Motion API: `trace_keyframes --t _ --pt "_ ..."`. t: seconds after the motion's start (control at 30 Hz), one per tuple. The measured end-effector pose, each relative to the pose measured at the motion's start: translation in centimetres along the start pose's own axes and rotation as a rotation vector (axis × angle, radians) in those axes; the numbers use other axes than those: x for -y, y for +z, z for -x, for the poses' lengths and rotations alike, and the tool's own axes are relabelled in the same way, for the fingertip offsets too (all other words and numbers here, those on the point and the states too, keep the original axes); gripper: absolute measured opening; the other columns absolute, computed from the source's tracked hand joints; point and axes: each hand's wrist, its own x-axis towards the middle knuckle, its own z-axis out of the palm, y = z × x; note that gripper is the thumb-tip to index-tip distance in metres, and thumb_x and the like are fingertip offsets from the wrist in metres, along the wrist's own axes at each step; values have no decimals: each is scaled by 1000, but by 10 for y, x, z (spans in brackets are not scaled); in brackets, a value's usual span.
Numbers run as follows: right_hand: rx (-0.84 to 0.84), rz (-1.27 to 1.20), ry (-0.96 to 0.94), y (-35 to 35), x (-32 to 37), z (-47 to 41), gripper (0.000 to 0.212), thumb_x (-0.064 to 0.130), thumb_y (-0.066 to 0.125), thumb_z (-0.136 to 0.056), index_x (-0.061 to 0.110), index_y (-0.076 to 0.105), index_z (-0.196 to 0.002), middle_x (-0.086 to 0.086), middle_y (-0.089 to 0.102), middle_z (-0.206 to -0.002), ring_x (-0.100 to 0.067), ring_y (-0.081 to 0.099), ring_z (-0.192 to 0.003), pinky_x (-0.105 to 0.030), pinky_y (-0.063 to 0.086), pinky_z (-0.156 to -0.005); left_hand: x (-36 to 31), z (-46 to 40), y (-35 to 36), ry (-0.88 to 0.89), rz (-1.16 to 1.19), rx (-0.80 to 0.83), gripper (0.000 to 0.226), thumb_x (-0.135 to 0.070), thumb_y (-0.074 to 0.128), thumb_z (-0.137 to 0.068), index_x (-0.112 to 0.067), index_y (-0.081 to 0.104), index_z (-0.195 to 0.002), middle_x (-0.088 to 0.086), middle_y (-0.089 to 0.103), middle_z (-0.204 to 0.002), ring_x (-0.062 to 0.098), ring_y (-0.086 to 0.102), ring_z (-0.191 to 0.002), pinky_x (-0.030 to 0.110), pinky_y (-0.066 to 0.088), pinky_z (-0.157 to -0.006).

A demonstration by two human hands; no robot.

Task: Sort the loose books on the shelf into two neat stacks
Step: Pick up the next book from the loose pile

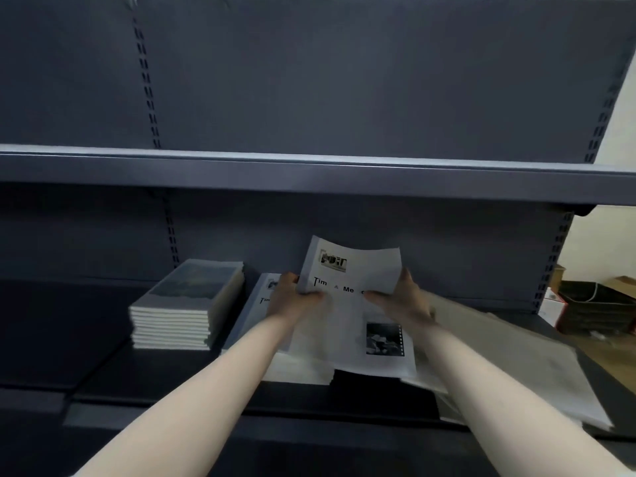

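Two bare forearms reach in from the bottom edge, and their elbows are cut off by the frame. Nearest the viewer lies the front lip of the dark grey metal shelf point(172, 383), its left part in deep shadow. At lower right, a slanting spread of loose pale grey books point(537, 359) lies on the shelf, partly covered by the right forearm; its covers are blurred and how many books it holds cannot be made out.

Both hands hold one thin white booklet with black printed photos point(354, 304), raised above the shelf and tilted up toward the back panel, its top edge curling. The left hand point(292, 294) grips its left edge, thumb curled over the cover and fingers hidden behind. The right hand point(402, 301) grips its right edge the same way, thumb on the front. The thumbs cover part of the title, of which only "Tim", "&" and "Me" can be read.

Beneath the booklet and the left hand sits a low stack of matching white booklets point(299, 370), mostly hidden, with a corner of its top cover showing beside the left wrist. Just left of it, apart, stands a taller neat stack of white books with a dark picture cover point(186, 304).

Farther back rise the grey back panel and an upper shelf board point(309, 173). At far right, beyond the shelf post, are brown cardboard boxes point(599, 304), blurred and cut off.
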Motion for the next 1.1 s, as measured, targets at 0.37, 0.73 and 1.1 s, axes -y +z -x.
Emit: trace_keyframes --t 0.37,0.73,1.1 --pt "91 75 33 90 31 1 96 38 77 -74 7 21 -146 -12 53 -131 -31 54 -118 -37 50 -90 49 -17 -66 -101 -145 -81 43 -20 73 -77 -12 55 -115 3 66 -109 22 61 -100 25 44 -76" --pt "119 213 106 116 29 -7 74 51 70 -74 12 42 -131 -9 52 -126 -26 52 -111 -30 42 -71 73 -34 -71 -116 -440 -74 46 -43 68 -70 -14 59 -104 4 63 -106 27 56 -107 31 48 -78" --pt "116 225 188 125 21 -14 76 59 61 -80 6 46 -132 -15 40 -131 -32 49 -116 -39 45 -97 79 -40 -58 -38 -544 -51 40 -37 49 -94 -4 50 -117 17 40 -130 35 42 -121 43 41 -96"
